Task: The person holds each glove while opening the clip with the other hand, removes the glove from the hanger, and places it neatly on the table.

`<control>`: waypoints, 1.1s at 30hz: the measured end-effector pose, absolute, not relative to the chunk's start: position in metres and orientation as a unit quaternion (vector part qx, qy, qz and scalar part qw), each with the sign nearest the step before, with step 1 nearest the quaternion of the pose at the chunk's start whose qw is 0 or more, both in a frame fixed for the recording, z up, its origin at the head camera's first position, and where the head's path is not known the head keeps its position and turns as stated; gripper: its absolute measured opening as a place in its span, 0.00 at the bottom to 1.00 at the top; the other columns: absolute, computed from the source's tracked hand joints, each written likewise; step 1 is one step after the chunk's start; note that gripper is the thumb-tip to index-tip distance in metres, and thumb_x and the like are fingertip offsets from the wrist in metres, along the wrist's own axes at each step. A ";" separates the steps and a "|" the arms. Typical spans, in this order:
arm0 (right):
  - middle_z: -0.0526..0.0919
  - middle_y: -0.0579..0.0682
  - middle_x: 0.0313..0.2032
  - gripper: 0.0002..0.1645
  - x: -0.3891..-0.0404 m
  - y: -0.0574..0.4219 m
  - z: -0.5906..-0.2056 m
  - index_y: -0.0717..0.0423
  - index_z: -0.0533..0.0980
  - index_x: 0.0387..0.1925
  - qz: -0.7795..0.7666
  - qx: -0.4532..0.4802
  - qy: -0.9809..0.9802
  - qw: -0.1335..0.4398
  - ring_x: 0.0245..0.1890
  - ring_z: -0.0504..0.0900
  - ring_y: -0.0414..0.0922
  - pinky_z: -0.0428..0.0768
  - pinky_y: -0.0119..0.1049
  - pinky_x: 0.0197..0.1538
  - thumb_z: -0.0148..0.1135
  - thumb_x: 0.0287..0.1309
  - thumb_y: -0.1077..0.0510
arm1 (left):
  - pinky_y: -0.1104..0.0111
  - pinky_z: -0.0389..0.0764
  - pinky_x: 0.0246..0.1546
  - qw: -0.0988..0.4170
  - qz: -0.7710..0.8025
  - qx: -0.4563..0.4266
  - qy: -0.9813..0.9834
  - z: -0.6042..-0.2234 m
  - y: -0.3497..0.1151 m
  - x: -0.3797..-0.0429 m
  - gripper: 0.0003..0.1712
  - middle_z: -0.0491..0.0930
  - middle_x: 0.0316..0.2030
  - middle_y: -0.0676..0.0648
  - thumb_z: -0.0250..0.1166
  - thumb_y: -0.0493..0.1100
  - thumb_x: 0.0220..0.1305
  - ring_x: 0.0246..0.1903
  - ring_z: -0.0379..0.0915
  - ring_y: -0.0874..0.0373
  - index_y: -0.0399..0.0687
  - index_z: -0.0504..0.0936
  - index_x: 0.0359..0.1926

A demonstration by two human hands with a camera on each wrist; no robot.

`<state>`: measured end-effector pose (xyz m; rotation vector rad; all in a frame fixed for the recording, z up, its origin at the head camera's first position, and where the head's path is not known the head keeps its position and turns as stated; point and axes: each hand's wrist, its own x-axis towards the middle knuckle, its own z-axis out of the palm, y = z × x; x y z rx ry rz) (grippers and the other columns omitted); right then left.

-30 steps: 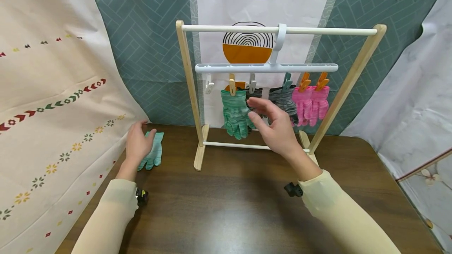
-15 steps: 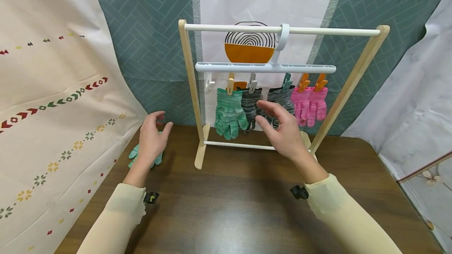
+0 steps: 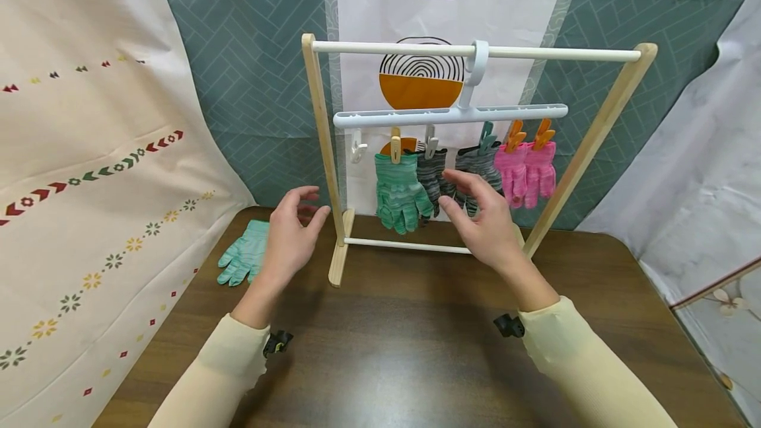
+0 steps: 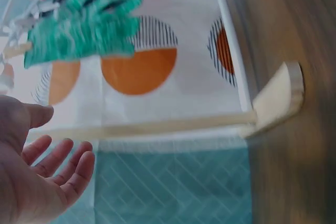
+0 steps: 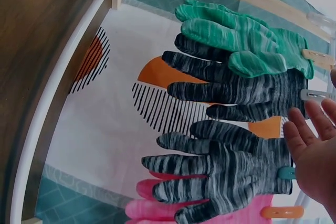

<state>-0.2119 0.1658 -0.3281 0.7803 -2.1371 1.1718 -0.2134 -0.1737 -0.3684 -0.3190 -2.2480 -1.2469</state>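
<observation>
Your left hand (image 3: 291, 236) and right hand (image 3: 489, 226) each show a wide grip, thumb apart from fingers, while the green glove (image 3: 399, 193) hangs pegged under the hanger (image 3: 404, 117) and a paler glove (image 3: 246, 254) lies on the worktop (image 3: 380, 335).

Hanging gloves (image 3: 478, 162) near three o'clock look like matt knitted cloth; hanger (image 3: 404, 117) toward one, smooth plastic — worktop (image 3: 380, 349) at six, glossy wood-grain.

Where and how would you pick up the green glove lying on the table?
Probably by its cuff, pinched from above with the left hand. The green glove looks flat on the table, fingers spread toward the near left, cuff at the far end, so the cuff seems the simplest edge. The hand hides part of it.
</observation>
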 end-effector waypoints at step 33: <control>0.83 0.57 0.63 0.28 -0.218 0.159 -0.315 0.62 0.75 0.70 0.455 0.320 -0.780 0.286 0.62 0.82 0.50 0.78 0.48 0.65 0.68 0.71 0.64 | 0.53 0.79 0.63 0.174 -0.552 -0.189 -0.794 -0.344 -0.094 -0.239 0.33 0.79 0.64 0.41 0.70 0.45 0.74 0.60 0.78 0.47 0.39 0.71 0.74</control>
